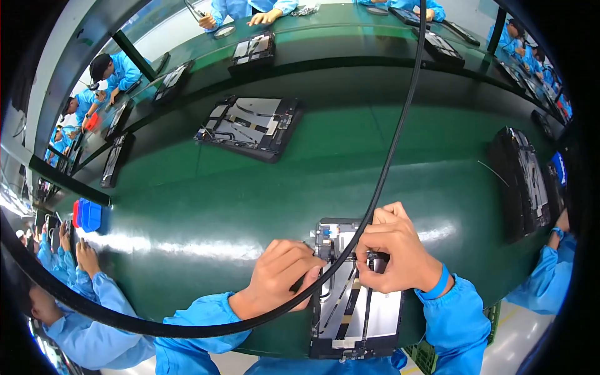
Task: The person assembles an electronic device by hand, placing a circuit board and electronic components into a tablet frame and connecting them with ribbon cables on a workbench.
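An opened tablet [386,312] lies at the table's near edge, its pale battery panels, dark ribbon cables and circuit boards exposed. At its upper left side, my left hand [281,270] is closed, fingers curled and fingertips against the parts there. My right hand [400,253] is in a pinch over the upper right part, thumb and index finger pressed together. What either hand pinches is too small or hidden to name. A blue band [439,282] circles my right wrist. A thick black cable [390,164] crosses the view in front of the tablet and passes my fingers.
Another opened tablet [255,125] rests on a black stack farther off on the green table [187,200]. At the right stands a stack of tablets [522,184]. A blue bin [90,215] sits at the left. Co-workers in blue sit on both sides and opposite.
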Motion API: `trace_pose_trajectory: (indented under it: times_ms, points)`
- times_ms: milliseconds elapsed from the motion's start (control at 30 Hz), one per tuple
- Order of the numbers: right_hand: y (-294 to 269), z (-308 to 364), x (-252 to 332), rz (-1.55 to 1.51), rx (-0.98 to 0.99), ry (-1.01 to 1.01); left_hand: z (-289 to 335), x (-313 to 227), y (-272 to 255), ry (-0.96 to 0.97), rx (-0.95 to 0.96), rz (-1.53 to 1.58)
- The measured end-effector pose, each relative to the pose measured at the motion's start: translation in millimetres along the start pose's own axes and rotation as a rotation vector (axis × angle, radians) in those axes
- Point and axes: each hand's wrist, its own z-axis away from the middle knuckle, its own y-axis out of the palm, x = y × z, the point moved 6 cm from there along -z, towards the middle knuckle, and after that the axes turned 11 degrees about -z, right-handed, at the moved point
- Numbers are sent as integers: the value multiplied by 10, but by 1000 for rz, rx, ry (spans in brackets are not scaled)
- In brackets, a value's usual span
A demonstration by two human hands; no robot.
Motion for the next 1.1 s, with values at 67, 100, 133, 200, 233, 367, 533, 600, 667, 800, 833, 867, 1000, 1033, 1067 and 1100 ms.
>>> trace_pose_trajectory:
  times_ms: [67,100,133,200,233,367,533,600,667,800,833,867,1000,1033,1067,1100]
  points:
    - [-6,18,-18,-9,-31,-32,-8,-34,17,37,31,-66]
    - [-9,36,-46,-12,-40,-25,-18,-74,40,72,52,-121]
    - [-30,57,-56,-47,-87,-55,-30,-136,31,78,61,-115]
    - [-78,103,-72,-81,-138,-78,-56,-267,3,78,102,-224]
    - [-114,116,-69,-91,-154,-92,-52,-244,19,92,130,-241]
    - [-229,140,-67,-29,-131,-136,-72,-251,57,96,146,-243]
    - [-401,230,-89,8,-104,-89,-68,-336,91,240,41,-474]
    - [-444,264,-99,52,-79,-70,-87,-313,146,290,47,-519]
    - [-526,270,-64,73,-43,-22,-142,-318,226,443,73,-439]
    - [-661,362,-170,-113,-17,140,-404,-369,305,394,149,-350]
    - [-726,400,-196,-108,-22,144,-492,-425,321,384,161,-260]
    - [-783,443,-229,-139,-7,155,-531,-455,366,391,158,-254]
    - [-902,569,-364,-238,59,344,-637,-597,474,355,270,-49]
    - [-911,584,-385,-234,52,349,-638,-623,506,337,315,10]
    - [-877,591,-412,-225,91,355,-625,-644,550,319,361,69]
    - [-851,593,-431,-213,129,363,-594,-694,602,328,365,103]
